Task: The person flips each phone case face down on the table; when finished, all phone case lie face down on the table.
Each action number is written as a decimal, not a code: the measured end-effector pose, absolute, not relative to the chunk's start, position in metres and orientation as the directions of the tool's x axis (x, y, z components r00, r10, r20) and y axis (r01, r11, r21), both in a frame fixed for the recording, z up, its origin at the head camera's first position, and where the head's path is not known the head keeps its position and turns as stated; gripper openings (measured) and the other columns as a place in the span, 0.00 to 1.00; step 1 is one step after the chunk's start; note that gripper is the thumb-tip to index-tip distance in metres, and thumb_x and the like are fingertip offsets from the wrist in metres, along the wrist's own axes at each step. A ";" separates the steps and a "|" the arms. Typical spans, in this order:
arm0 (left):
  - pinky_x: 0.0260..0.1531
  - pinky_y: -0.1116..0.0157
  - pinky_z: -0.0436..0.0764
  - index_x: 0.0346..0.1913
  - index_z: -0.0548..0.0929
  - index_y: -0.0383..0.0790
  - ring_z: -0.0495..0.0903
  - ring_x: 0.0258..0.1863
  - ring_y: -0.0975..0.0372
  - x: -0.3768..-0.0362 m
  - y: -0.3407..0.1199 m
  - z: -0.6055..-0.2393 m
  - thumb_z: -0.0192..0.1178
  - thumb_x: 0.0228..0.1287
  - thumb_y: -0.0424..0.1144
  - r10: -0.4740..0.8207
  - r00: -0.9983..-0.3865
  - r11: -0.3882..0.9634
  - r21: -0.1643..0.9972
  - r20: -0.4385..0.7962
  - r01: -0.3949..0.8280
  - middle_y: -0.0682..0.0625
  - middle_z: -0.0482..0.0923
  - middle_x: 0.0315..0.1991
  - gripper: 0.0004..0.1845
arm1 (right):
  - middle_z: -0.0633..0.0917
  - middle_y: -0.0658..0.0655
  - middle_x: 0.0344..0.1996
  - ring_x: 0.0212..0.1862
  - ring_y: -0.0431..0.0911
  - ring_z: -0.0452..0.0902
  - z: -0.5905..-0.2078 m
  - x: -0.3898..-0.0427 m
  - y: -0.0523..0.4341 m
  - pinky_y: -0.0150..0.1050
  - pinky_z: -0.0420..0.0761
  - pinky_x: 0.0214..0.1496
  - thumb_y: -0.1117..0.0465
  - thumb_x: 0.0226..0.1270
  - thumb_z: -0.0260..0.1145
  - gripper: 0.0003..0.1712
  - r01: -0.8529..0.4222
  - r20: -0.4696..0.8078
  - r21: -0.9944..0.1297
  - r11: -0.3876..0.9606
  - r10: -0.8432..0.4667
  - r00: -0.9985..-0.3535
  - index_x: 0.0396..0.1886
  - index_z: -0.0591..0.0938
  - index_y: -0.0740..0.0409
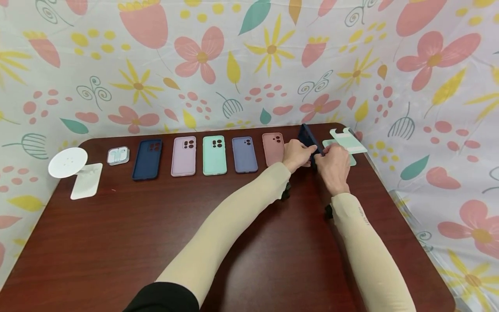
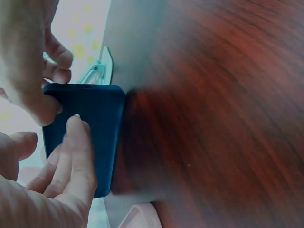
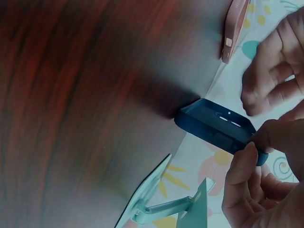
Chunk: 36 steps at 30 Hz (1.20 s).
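A dark blue phone case stands on its edge at the back right of the table. My right hand pinches one end of it between thumb and fingers, as the right wrist view of the case shows. My left hand is beside the case on its left. In the left wrist view the fingers of this left hand lie fairly straight across the case, with the thumb apart; whether they touch it I cannot tell. A pink phone case lies just left of the left hand, partly covered.
Leftward in a row lie a grey-blue case, a mint case, a lilac case, another dark blue case, boxed earphones and a white stand. A mint green stand is behind my right hand, near the curtain.
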<state>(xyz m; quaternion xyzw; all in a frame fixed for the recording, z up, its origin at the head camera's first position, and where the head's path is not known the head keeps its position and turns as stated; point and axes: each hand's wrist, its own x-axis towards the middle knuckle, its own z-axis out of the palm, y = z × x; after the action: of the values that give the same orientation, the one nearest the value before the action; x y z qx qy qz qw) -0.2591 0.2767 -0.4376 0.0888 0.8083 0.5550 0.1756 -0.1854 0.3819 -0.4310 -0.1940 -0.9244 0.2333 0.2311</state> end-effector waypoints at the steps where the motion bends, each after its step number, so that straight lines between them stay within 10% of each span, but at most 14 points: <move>1: 0.30 0.63 0.92 0.21 0.89 0.37 0.88 0.17 0.61 -0.259 0.276 -0.436 0.69 0.77 0.50 0.338 -0.924 0.341 0.938 -0.180 -0.059 0.47 0.82 0.15 0.26 | 0.88 0.71 0.34 0.39 0.69 0.85 -0.430 -0.185 0.381 0.63 0.85 0.42 0.65 0.67 0.67 0.07 0.250 0.335 -0.518 0.818 0.463 -0.821 0.36 0.85 0.68; 8: 0.33 0.61 0.93 0.38 0.95 0.33 0.92 0.22 0.58 -0.254 0.269 -0.417 0.74 0.73 0.40 0.299 -0.929 0.283 0.950 -0.217 -0.131 0.45 0.89 0.26 0.11 | 0.89 0.73 0.37 0.41 0.69 0.85 -0.428 -0.180 0.380 0.62 0.86 0.43 0.59 0.70 0.70 0.16 0.220 0.265 -0.533 0.817 0.409 -0.873 0.41 0.87 0.71; 22: 0.21 0.68 0.88 0.35 0.93 0.34 0.89 0.18 0.62 -0.279 0.282 -0.439 0.72 0.70 0.36 0.237 -0.930 0.373 0.910 -0.280 -0.179 0.47 0.90 0.23 0.08 | 0.84 0.69 0.56 0.44 0.48 0.90 -0.422 -0.169 0.413 0.38 0.92 0.50 0.30 0.75 0.68 0.54 0.363 -0.295 -0.718 0.594 0.213 -0.931 0.78 0.71 0.72; 28: 0.19 0.68 0.86 0.37 0.91 0.38 0.87 0.15 0.63 -0.285 0.287 -0.455 0.72 0.71 0.39 0.237 -0.940 0.497 0.862 -0.246 -0.100 0.48 0.89 0.21 0.07 | 0.76 0.78 0.71 0.49 0.51 0.91 -0.428 -0.171 0.416 0.35 0.91 0.47 0.33 0.74 0.70 0.59 0.385 -0.319 -0.683 0.621 0.220 -0.922 0.81 0.64 0.78; 36: 0.17 0.68 0.85 0.45 0.92 0.40 0.86 0.13 0.64 -0.296 0.298 -0.478 0.71 0.72 0.45 0.283 -0.930 0.659 0.752 -0.235 0.010 0.50 0.86 0.17 0.11 | 0.80 0.78 0.63 0.50 0.56 0.88 -0.435 -0.177 0.415 0.45 0.88 0.53 0.32 0.71 0.72 0.62 0.390 -0.294 -0.601 0.697 0.261 -0.919 0.79 0.64 0.81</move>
<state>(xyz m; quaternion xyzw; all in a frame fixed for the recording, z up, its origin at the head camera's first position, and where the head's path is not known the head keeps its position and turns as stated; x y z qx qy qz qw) -0.2960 0.2980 -0.4785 0.0821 0.8950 0.4048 0.1686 -0.1769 0.4149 -0.4348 -0.1776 -0.9165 0.3461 -0.0933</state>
